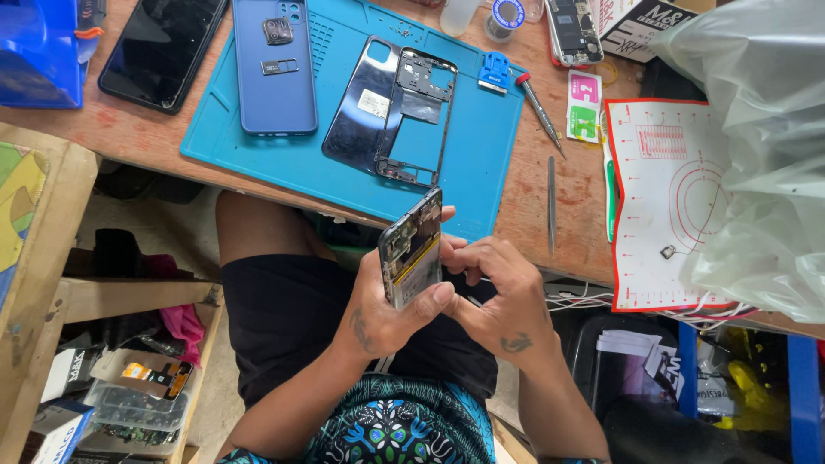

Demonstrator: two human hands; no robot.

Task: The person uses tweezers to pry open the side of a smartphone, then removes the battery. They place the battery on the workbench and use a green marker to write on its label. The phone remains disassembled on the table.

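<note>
Tabletop [533, 193] of worn wood holds a big blue work mat [481, 163]; past the mat's right edge lie tweezers [551, 204] and a screwdriver [540, 103]. On the mat rest a blue phone back [273, 77] and a dark phone frame [418, 116]. Below the mat, over the lap, the left hand [382, 314] wraps around an opened phone [412, 249]. It looks light, thin and easy to break, so hold its edges. The right hand [503, 296] pinches at its side.
</note>
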